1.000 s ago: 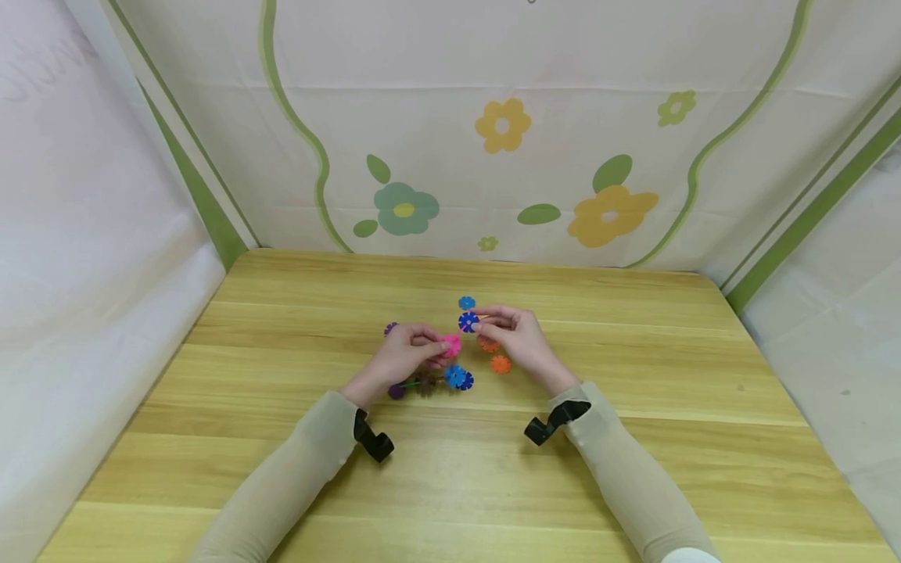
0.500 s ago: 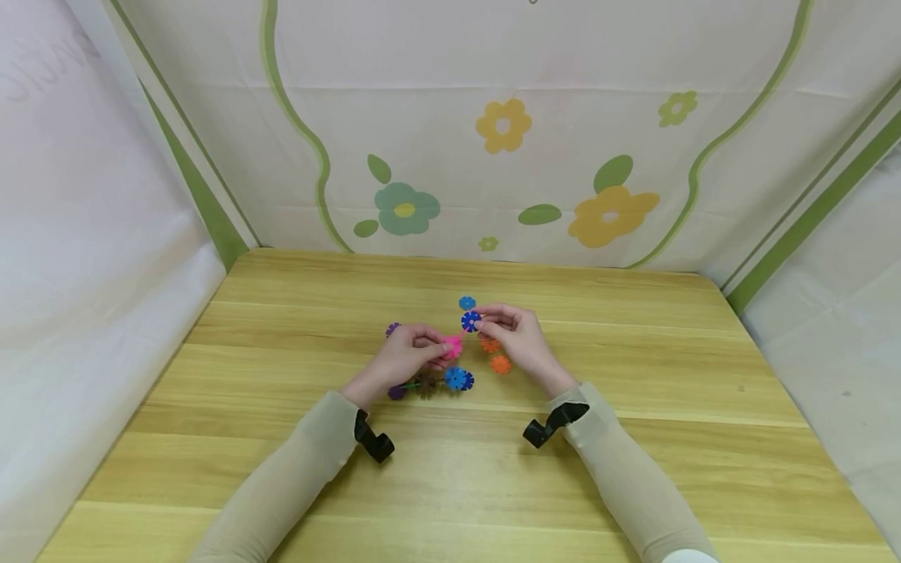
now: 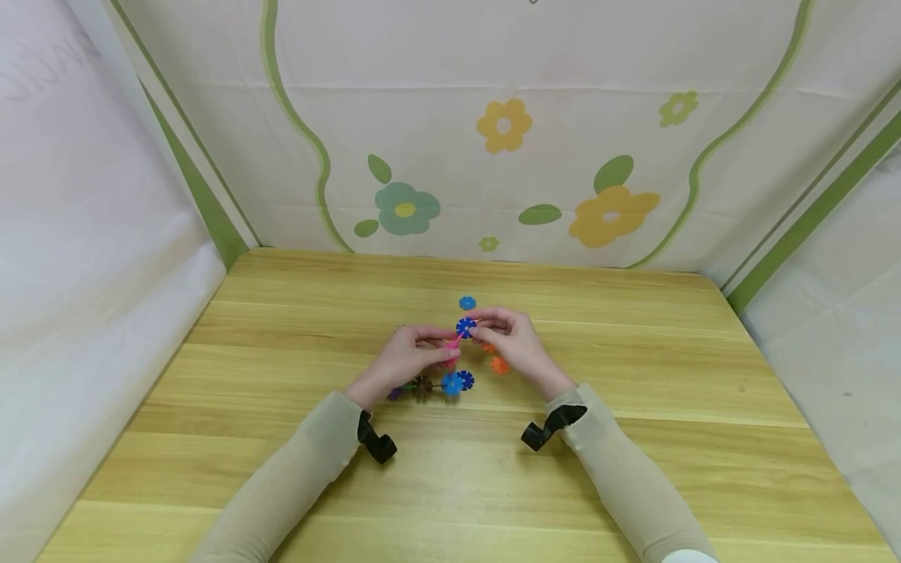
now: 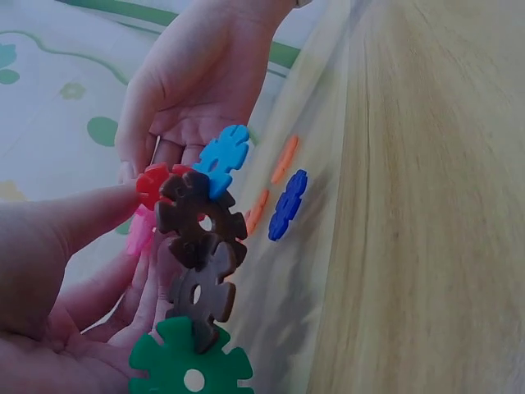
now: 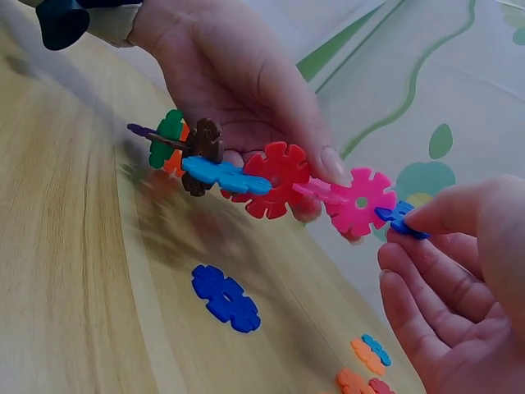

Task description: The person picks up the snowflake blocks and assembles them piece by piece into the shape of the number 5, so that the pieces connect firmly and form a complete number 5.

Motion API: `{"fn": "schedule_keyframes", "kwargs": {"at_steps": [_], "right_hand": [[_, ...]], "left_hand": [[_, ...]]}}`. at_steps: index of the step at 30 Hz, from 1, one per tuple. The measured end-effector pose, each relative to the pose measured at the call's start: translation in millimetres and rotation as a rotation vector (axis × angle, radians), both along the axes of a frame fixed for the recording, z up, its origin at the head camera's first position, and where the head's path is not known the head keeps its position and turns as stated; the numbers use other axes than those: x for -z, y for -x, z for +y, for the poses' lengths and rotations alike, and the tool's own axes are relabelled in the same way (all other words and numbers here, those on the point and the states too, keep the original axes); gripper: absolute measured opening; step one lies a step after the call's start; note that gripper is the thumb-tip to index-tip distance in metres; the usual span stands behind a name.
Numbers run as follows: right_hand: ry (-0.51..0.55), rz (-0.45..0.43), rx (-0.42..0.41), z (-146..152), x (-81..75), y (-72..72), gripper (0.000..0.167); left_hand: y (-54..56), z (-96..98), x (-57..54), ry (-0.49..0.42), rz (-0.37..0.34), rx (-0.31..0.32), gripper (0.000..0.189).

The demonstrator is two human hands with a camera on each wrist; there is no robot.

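Note:
Several plastic snowflake discs are slotted into a chain: green [image 4: 191, 361], brown [image 4: 197, 220], light blue [image 5: 225, 176], red [image 5: 277, 180] and pink [image 5: 361, 202] ones show, with a purple disc [image 5: 141, 130] at the far end. My left hand [image 3: 408, 358] holds the chain by its pink part, thumb on top. From the other side my right hand [image 3: 512, 338] pinches a dark blue disc [image 3: 465, 328] between thumb and fingers. That disc's edge meets the slotted rim of the end pink disc. Part of the chain is hidden behind the left fingers in the head view.
On the wooden table [image 3: 450, 485] lies a loose dark blue disc [image 5: 225, 298] below the chain. Orange discs [image 3: 500, 365] sit near the right hand, and a light blue disc [image 3: 468, 303] lies farther back. Fabric walls [image 3: 450, 62] stand behind and at both sides.
The pink disc has turned more edge-on, and the dark blue disc has shifted slightly left and toward me with the right hand. The purple disc behind the left hand is now hidden.

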State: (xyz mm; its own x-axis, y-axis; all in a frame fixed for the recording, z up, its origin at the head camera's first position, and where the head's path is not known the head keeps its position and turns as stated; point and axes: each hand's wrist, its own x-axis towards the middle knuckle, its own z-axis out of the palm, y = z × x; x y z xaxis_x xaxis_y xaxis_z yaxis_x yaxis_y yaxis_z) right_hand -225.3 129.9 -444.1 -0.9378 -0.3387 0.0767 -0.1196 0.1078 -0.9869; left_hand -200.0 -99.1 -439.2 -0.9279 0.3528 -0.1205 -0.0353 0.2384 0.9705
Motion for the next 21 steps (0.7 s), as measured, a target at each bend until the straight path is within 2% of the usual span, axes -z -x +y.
{"fn": "schedule_keyframes", "kwargs": {"at_steps": [5,9,16,21], "right_hand": [[-0.010,0.005,-0.014,-1,-0.4,-0.5,0.031],[0.002,-0.005,-0.024,-2,-2.2,-1.7,0.031],[0.001,-0.021,-0.016,-7,-33.1,-18.3,0.028],[-0.009,-0.005,-0.018,-8,-32.8,-19.3,0.028]], "left_hand": [[0.0,2.1,0.4,0.022,-0.016,-0.002,0.051],[0.7,3.1,0.8,0.080,-0.001,-0.009,0.054],[0.5,3.9,-0.1,0.102,0.026,-0.007,0.054],[0.7,4.6,0.1,0.097,0.025,-0.009,0.052]]}}
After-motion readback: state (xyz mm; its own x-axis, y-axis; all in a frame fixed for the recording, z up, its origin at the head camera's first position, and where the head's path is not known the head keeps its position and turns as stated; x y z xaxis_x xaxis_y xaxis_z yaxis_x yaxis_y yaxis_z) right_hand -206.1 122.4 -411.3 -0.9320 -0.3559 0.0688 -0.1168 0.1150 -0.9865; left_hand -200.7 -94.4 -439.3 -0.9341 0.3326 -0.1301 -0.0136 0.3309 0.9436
